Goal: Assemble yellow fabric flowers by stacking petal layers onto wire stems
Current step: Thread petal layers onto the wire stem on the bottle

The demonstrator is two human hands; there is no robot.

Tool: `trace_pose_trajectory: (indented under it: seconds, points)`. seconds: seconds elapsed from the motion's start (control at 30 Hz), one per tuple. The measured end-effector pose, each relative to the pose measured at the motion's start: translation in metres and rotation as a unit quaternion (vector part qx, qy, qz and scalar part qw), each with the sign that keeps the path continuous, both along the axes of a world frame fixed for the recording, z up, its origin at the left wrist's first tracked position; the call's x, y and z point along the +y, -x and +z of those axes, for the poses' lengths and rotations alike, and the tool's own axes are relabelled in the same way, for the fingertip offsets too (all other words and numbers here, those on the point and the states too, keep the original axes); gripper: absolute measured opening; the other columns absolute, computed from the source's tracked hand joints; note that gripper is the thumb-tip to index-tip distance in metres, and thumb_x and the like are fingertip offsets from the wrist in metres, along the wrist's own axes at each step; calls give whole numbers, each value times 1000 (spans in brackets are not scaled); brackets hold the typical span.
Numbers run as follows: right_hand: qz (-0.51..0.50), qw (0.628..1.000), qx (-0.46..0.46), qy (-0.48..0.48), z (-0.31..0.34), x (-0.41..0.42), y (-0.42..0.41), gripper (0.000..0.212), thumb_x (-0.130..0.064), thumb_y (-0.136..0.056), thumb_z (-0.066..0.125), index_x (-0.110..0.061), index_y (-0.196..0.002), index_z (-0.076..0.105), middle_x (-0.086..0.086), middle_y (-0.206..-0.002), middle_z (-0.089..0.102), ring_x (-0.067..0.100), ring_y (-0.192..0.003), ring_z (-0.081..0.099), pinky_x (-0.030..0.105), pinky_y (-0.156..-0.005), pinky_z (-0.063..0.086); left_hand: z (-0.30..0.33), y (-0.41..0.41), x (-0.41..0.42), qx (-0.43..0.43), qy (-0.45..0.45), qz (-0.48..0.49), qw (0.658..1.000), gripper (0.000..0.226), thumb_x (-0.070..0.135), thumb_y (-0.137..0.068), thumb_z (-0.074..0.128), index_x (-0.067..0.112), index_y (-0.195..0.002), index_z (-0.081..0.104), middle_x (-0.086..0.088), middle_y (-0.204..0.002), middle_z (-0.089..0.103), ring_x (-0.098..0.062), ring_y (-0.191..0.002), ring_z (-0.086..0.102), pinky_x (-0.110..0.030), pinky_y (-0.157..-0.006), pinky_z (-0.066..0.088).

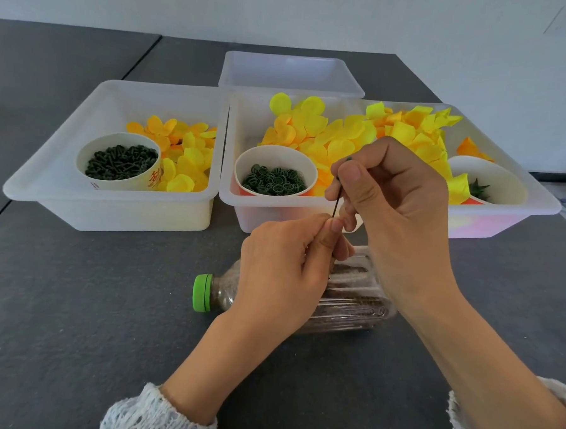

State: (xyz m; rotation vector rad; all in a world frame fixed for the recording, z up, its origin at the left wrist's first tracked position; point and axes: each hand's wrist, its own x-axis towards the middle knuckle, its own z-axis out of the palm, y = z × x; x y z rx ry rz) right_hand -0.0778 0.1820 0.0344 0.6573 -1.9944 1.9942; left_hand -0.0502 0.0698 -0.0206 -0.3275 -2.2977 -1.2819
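Fingers of your right hand point(394, 200) and left hand point(285, 263) pinch one thin wire stem point(337, 200), held upright above the dark surface point(73, 301). At 12 o'clock, three petal-filled tubs point(112, 202) block the far side. Beneath your hands lies a green-capped bottle point(352, 303). At 10 o'clock, the paper cup point(120, 161) bears red print, unreadable.

left hand point(282, 263) pinches wire stem point(337, 202) low | right hand point(394, 200) pinches top | above bottle point(336, 296)

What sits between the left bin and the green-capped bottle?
Only bare dark table lies between the left bin and the bottle, in the head view.
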Motion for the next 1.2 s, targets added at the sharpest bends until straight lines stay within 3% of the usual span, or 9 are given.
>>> trace_pose_trajectory:
  seconds: [0.2, 0.33, 0.5, 0.6, 0.7, 0.8, 0.93, 1.03, 1.2]
  points:
    - [7, 1000, 13, -8, -1, 2, 1, 16, -14, -91, 57, -5, -79, 54, 5, -69, 60, 18, -52, 49, 42, -44, 41, -1, 0, 0, 7, -3, -2, 1000, 35, 35, -101, 43, 33, -70, 58, 15, -62, 61, -9, -61, 60, -40, -55, 47]
    - [15, 1000, 17, 0, -2, 1, 2, 16, -12, -92, 55, -3, -79, 52, 2, -69, 61, 14, -52, 50, 37, -46, 44, -2, 1, 0, 8, -8, -4, 1000, 34, 34, -102, 44, 35, -70, 57, 14, -63, 61, -9, -61, 60, -39, -55, 47]
    - [34, 999, 9, 0, -1, 4, 1, 16, -11, -93, 53, -3, -79, 52, 0, -69, 62, 31, -47, 45, 39, -38, 40, -3, 2, 0, 17, -18, -12, 1000, 33, 33, -102, 44, 37, -71, 56, 14, -64, 62, -8, -61, 60, -38, -55, 47]
    - [43, 999, 15, -20, 1, 4, 2, 14, -12, -92, 54, -6, -80, 54, 6, -70, 61, 21, -48, 47, 38, -40, 42, -4, 2, -1, 16, -18, -13, 1000, 34, 34, -102, 43, 37, -71, 56, 15, -63, 61, -9, -61, 59, -38, -54, 47]
    - [43, 997, 29, -58, -1, 6, 5, 12, -12, -90, 58, -8, -78, 55, 14, -75, 55, 11, -56, 50, 31, -45, 45, -5, 3, -1, 9, -21, -11, 1000, 35, 37, -102, 42, 37, -71, 57, 14, -63, 61, -10, -62, 60, -36, -55, 47]
    - [33, 989, 44, -139, -14, 12, 5, 14, -9, -85, 63, -16, -75, 55, -1, -82, 54, 20, -77, 54, 37, -62, 46, -6, 0, -3, -3, -51, -36, 998, 32, 35, -101, 44, 26, -77, 65, 10, -66, 63, -12, -62, 60, -32, -54, 46]
    - [5, 976, 55, -212, -37, 19, 0, 12, -15, -83, 64, -21, -76, 56, -12, -84, 53, 14, -80, 54, 18, -67, 41, -9, -9, -20, -71, -10, -105, 992, 21, 29, -97, 57, 21, -114, 67, 13, -101, 69, -7, -97, 64, -23, -79, 52]
    - [-11, 974, 56, -219, -43, 19, -2, 14, -24, -86, 62, -31, -80, 53, -14, -86, 54, 15, -83, 55, 19, -68, 42, -7, -15, -40, -114, -47, -125, 984, 49, 37, -93, 62, 28, -140, 49, 18, -133, 58, -4, -127, 51, -31, -101, 46]
    - [-12, 973, 51, -224, -48, 21, -6, 5, -38, -87, 54, -40, -84, 51, -11, -87, 56, 14, -79, 55, 19, -67, 40, 11, -11, -83, -87, -146, -30, 985, 29, 28, -91, 58, 27, -119, 65, 13, -116, 69, -6, -114, 62, -19, -92, 49]
